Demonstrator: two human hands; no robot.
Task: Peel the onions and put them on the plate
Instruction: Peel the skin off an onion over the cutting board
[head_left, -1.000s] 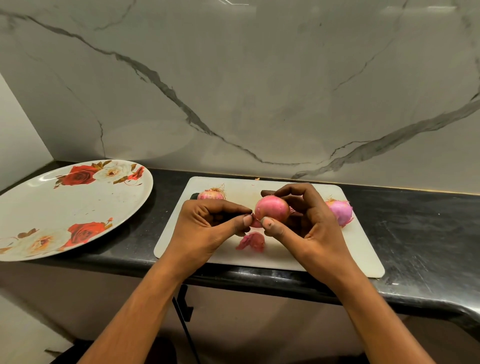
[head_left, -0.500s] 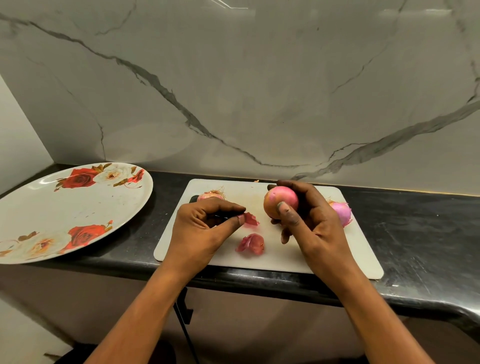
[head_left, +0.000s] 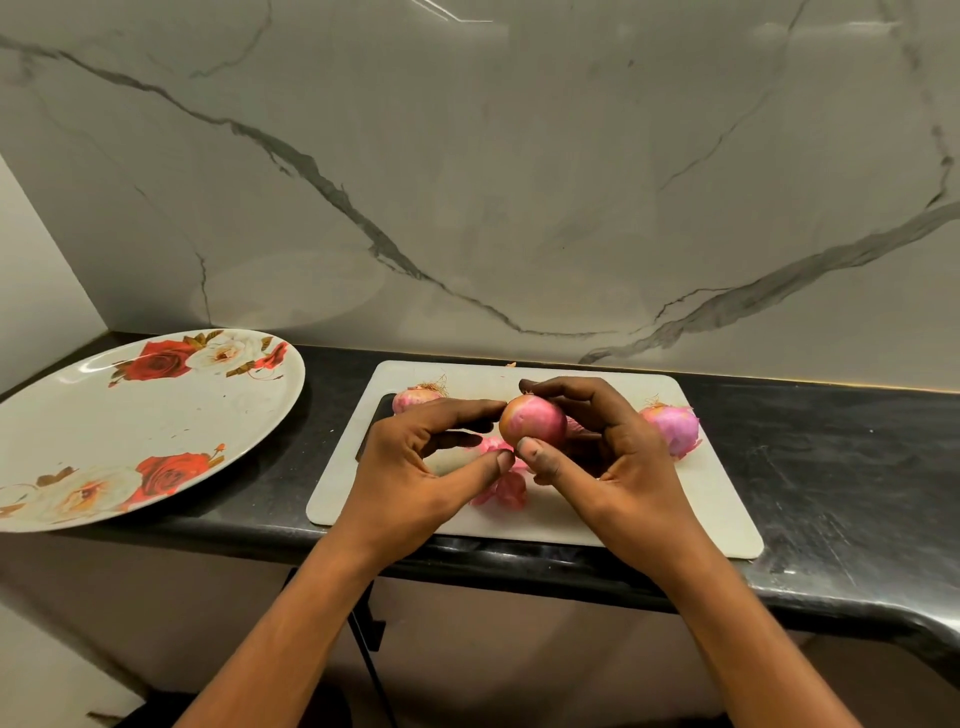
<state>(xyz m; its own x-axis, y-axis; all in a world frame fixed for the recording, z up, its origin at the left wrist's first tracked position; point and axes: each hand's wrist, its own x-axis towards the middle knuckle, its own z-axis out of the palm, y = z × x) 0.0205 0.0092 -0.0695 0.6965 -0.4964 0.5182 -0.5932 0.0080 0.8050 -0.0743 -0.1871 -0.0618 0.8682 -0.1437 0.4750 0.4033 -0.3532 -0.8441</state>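
Observation:
My right hand (head_left: 618, 467) grips a pink, partly peeled onion (head_left: 532, 421) above the white cutting board (head_left: 649, 504), thumb underneath and fingers over the top. My left hand (head_left: 415, 467) is at the onion's left side, index fingertip and thumb tip spread and just reaching it, with nothing pinched between them. A second onion with roots (head_left: 415, 400) lies at the board's back left, half hidden by my left hand. A third, purple onion (head_left: 672, 426) lies at the right behind my right hand. The floral plate (head_left: 156, 431) sits on the left with nothing on it.
Loose pink peel pieces (head_left: 506, 491) lie on the board beneath my hands. A dark object (head_left: 371, 421) shows at the board's left edge, mostly hidden by my left hand. The black counter (head_left: 831, 467) ends at a marble wall behind.
My left hand pulled a peel piece off, let it go onto the board and came back to the onion. My right hand turned the onion and brought it back toward the left hand.

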